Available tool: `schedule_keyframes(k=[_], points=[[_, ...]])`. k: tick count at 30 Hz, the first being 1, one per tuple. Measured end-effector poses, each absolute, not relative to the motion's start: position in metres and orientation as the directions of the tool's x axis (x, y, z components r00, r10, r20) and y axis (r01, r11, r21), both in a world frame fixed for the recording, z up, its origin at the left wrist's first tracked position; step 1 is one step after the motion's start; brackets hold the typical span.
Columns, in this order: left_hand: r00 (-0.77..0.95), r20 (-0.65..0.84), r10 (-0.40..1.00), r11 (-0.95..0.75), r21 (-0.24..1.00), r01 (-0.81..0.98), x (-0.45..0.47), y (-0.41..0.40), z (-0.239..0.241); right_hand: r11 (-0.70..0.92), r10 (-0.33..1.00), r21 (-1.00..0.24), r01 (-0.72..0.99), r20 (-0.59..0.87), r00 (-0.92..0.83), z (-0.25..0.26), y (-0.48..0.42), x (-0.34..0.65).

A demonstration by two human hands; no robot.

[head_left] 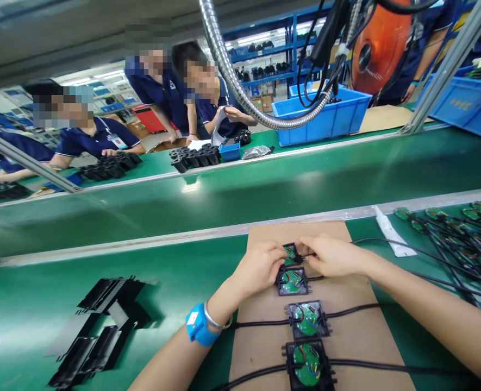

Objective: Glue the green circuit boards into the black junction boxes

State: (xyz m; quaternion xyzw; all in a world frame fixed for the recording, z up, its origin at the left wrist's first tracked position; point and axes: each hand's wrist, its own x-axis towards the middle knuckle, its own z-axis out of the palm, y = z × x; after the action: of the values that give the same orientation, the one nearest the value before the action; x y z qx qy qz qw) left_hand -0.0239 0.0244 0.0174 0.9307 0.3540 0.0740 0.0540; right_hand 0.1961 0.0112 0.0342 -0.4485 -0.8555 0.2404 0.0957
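Observation:
Both hands meet at the farthest black plastic housing (291, 253), which has a round green circuit board inside. My left hand (261, 267) closes its fingers on the housing's left side. My right hand (325, 254) pinches at its right side, where a black cable (310, 255) enters; the fingertips partly hide the grip. Nearer to me, in a column, lie more housings with green boards: one (292, 281) close below my hands, another (307, 319) in the middle and one (308, 365) at the front. Black cables run out from their sides.
Brown cardboard (260, 347) lies under the housings. Loose black plastic housings (101, 326) are at left. A white tube (392, 232) and a heap of cabled circuit boards (464, 244) are at right. Across the green bench are co-workers, a blue bin (322, 117) and a hanging metal hose (240, 89).

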Motion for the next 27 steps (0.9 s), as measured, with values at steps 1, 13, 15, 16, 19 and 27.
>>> schedule_keyframes(k=[1,13,15,16,19,27], points=[[0.769,0.095,0.632,-0.771,0.186,0.61,-0.022,0.026,0.015,0.472,0.824,-0.492,0.732,-0.049,-0.565,0.034,0.011,0.198],[0.784,0.12,0.608,-0.768,0.34,0.543,-0.024,0.029,-0.004,0.535,0.84,-0.402,0.743,0.157,-0.52,-0.007,0.009,0.189],[0.782,0.118,0.612,-0.763,0.347,0.545,-0.024,0.03,-0.004,0.529,0.843,-0.386,0.756,0.131,-0.522,-0.01,0.01,0.19],[0.782,0.116,0.612,-0.762,0.349,0.545,-0.024,0.03,-0.004,0.531,0.84,-0.375,0.76,0.115,-0.53,-0.009,0.011,0.192],[0.774,0.112,0.623,-0.754,0.35,0.556,-0.024,0.029,-0.002,0.546,0.828,-0.314,0.777,0.063,-0.557,-0.002,0.016,0.196],[0.77,0.09,0.631,-0.766,0.227,0.601,-0.016,0.023,-0.006,0.607,0.786,-0.065,0.792,-0.099,-0.611,0.005,0.018,0.184]])
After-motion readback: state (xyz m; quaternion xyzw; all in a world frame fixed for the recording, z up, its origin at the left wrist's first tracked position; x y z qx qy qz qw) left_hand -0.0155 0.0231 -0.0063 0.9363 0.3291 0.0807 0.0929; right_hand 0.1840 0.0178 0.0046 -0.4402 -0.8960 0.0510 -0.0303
